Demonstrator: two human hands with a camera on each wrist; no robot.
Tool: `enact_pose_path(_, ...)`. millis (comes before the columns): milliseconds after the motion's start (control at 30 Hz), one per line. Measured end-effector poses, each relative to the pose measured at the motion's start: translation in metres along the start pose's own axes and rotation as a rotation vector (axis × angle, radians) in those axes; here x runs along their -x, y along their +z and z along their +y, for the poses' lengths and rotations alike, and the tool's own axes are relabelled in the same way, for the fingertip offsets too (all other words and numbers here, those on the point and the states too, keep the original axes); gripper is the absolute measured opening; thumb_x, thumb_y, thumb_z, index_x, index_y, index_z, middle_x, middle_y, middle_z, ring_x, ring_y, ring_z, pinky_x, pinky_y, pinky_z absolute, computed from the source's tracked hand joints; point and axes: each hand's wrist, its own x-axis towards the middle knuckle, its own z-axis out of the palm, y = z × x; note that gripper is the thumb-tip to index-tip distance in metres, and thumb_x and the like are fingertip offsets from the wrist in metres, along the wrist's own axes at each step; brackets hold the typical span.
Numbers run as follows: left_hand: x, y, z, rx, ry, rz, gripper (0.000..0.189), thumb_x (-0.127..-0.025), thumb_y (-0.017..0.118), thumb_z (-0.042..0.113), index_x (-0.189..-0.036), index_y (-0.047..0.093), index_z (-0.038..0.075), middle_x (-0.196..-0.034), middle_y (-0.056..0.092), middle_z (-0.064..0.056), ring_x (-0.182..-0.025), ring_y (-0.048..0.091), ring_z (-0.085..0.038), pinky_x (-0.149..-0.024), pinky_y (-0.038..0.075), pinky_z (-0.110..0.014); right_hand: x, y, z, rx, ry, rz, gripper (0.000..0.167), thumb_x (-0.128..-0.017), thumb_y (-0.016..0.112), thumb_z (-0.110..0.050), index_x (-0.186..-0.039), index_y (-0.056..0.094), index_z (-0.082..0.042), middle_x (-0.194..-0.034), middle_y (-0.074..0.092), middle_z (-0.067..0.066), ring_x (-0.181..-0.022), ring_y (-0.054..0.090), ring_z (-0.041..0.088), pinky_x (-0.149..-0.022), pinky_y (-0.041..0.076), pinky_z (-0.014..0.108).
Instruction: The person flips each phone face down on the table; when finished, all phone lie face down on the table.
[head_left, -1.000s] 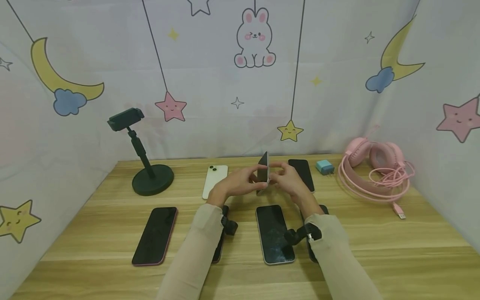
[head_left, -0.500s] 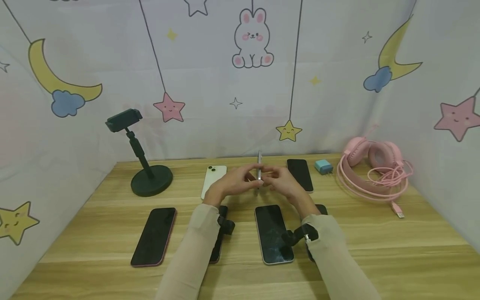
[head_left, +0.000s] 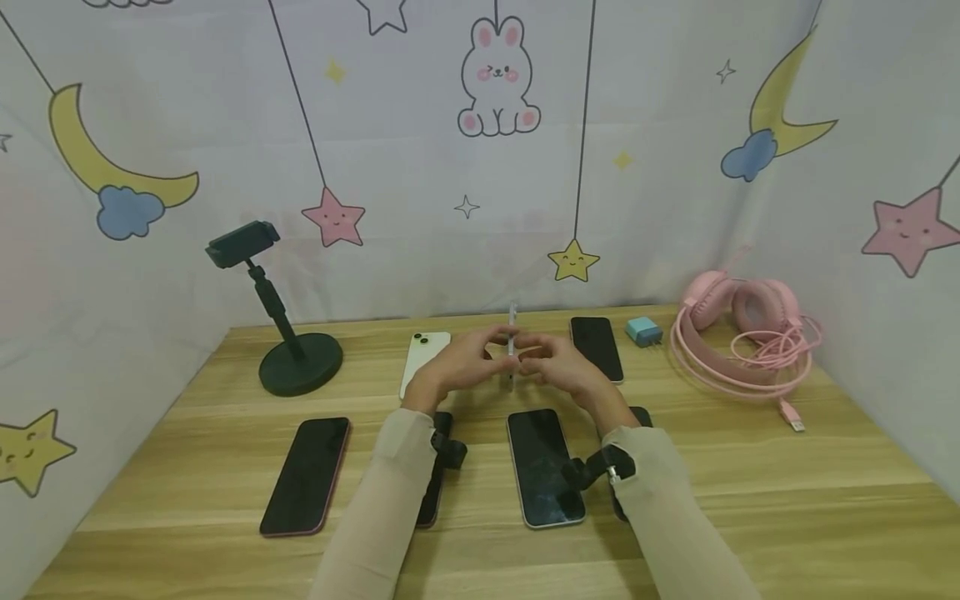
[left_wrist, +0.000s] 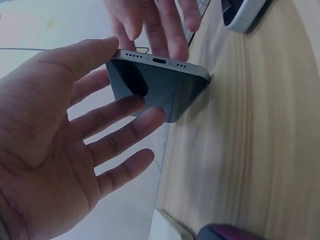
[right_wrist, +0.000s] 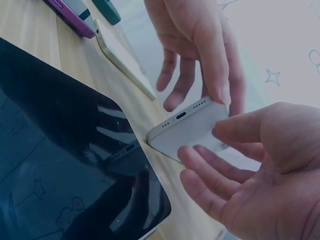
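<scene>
A phone (head_left: pixel 513 313) with a pale frame stands on its long side at the back middle of the table, edge-on in the head view. My left hand (head_left: pixel 465 360) is on its dark screen side. In the left wrist view the thumb and index finger of that hand pinch the upper corner of the phone (left_wrist: pixel 165 85), while the other fingers spread out before the glass. From the opposite side my right hand (head_left: pixel 561 365) has its thumb and loosely bent fingers at the white back, seen in the right wrist view. The charging port faces me.
Near the hands lie a white phone (head_left: pixel 420 360) and a black phone (head_left: pixel 597 348). Several dark phones, including one with a pink rim (head_left: pixel 306 477), line the front, partly under my forearms. A phone stand (head_left: pixel 300 365), a blue charger (head_left: pixel 643 332) and pink headphones (head_left: pixel 742 333) flank them.
The phone has turned from showing its dark screen to edge-on in the head view. Both hands stay at it, and the whole view has shifted slightly.
</scene>
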Motion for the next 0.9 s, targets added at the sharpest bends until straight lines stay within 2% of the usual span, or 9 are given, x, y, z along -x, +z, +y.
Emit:
enact_pose_path(267,0.002,-0.008,-0.005,0.043,-0.043,0.01,0.061,-0.1,0.063,0.027,-0.154,0.037,0.017,-0.13,0.061,-0.013,-0.112,0.063,-0.028,-0.092,0.051,-0.046,-0.001,0.001,0.003,0.038,0.032,-0.013,0.048,-0.103,0.051,-0.008,-0.15,0.043,-0.006,-0.15,0.042,0.025,-0.134,0.046,0.04,-0.105,0.042,0.051)
enact_pose_path(367,0.003,-0.01,-0.006,0.032,-0.039,0.008,0.063,-0.099,0.065,0.022,-0.154,0.036,0.012,-0.122,0.066,-0.014,-0.107,0.065,-0.026,-0.089,0.052,-0.043,-0.001,0.002,0.002,0.044,0.041,-0.023,0.051,-0.103,0.049,-0.007,-0.153,0.038,-0.006,-0.151,0.04,0.027,-0.137,0.042,0.041,-0.107,0.04,0.052)
enact_pose_path(500,0.002,-0.011,-0.008,0.027,-0.01,-0.004,0.064,-0.097,0.067,0.017,-0.153,0.037,0.005,-0.114,0.07,-0.013,-0.104,0.067,-0.023,-0.087,0.053,-0.04,-0.001,0.002,0.002,0.05,0.043,-0.031,0.052,-0.104,0.049,-0.006,-0.154,0.036,-0.006,-0.15,0.04,0.028,-0.138,0.041,0.04,-0.108,0.039,0.052)
enact_pose_path(700,0.002,-0.009,-0.009,0.034,-0.008,-0.008,0.063,-0.097,0.066,0.019,-0.153,0.039,0.007,-0.116,0.07,-0.012,-0.105,0.066,-0.022,-0.088,0.053,-0.039,-0.001,0.001,0.003,0.053,0.047,-0.03,0.053,-0.103,0.051,-0.005,-0.154,0.036,-0.006,-0.147,0.045,0.027,-0.135,0.045,0.038,-0.107,0.04,0.05)
enact_pose_path(900,0.001,-0.009,-0.008,0.001,0.002,-0.003,0.061,-0.098,0.065,0.019,-0.151,0.04,0.003,-0.112,0.071,-0.012,-0.102,0.067,-0.023,-0.087,0.053,-0.04,0.001,0.0,0.003,0.052,0.06,-0.026,0.049,-0.103,0.05,-0.005,-0.152,0.04,-0.006,-0.147,0.046,0.025,-0.136,0.044,0.037,-0.108,0.04,0.05)
